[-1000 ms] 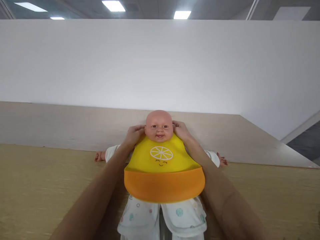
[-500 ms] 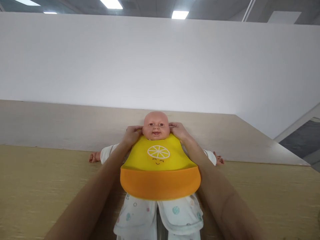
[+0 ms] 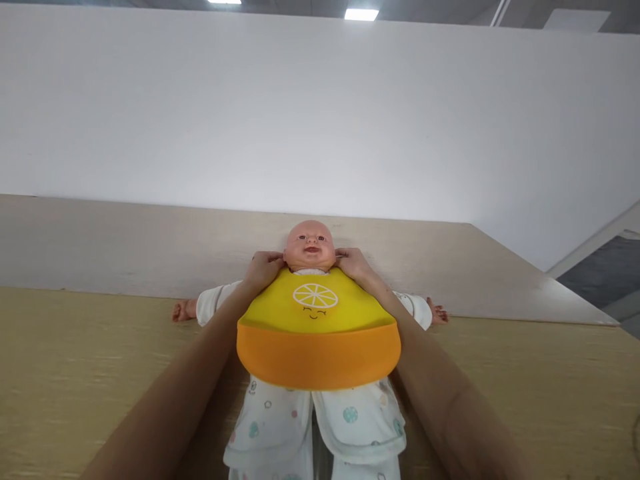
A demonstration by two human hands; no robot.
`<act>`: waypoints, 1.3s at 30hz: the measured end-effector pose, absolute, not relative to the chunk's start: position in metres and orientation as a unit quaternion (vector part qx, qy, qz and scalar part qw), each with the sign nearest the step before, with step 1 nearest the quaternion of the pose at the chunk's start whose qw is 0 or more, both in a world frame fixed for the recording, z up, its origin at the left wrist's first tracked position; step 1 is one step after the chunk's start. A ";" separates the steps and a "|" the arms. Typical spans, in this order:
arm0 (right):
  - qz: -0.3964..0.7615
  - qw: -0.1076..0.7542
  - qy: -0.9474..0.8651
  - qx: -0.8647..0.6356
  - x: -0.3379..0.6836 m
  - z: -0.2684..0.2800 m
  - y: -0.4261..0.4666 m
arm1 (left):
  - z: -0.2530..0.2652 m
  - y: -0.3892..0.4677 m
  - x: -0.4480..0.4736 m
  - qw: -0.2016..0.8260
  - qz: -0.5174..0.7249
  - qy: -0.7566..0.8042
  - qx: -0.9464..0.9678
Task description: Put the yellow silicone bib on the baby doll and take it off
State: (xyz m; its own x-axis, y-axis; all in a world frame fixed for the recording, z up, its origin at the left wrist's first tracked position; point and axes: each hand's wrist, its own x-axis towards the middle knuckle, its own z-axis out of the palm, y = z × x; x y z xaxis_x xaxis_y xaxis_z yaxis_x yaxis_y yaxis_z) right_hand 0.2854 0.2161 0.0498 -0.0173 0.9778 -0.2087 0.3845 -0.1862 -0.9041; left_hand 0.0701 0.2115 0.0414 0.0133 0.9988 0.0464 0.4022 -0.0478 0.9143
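Observation:
A baby doll [image 3: 310, 241] in white patterned clothes lies on its back, arms stretched out to both sides. Over its chest spreads a yellow bib [image 3: 270, 307] with a citrus-slice print and an orange catch pocket [image 3: 320, 357]. My left hand [image 3: 265, 269] is closed on the bib's upper edge at one side of the doll's neck. On the other side, my right hand [image 3: 353, 264] pinches the opposite upper end of the bib. The fingertips and the bib's neck ends are partly hidden behind the doll's head.
The doll lies across a wooden tabletop [image 3: 100, 373] and a paler board [image 3: 125, 247] behind it. A white wall panel [image 3: 320, 120] rises at the back. At the far right, beyond the board's slanted edge, a dark grey area [image 3: 605, 267] shows.
Both hands have drawn the bib's top slightly down from the chin, and the doll's neck and collar now show. The doll's head is tipped back a little. The view has shifted slightly.

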 end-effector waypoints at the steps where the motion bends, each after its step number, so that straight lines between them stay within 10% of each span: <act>1: 0.451 0.320 -0.552 -0.623 0.286 0.049 0.217 | 0.042 0.211 0.070 0.363 0.389 0.584 0.614; 39: 0.555 0.405 -0.442 -0.577 0.296 0.080 0.139 | 0.068 0.163 0.059 0.552 0.463 0.528 0.449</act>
State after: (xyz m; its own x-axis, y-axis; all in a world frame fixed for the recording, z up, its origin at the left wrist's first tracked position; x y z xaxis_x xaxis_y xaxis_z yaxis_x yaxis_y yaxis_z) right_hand 0.2963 0.1392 0.0798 -0.0071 0.9590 -0.2832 0.0597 -0.2823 -0.9575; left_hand 0.0588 0.1630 0.0680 0.0131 0.9858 -0.1673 -0.0369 0.1677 0.9851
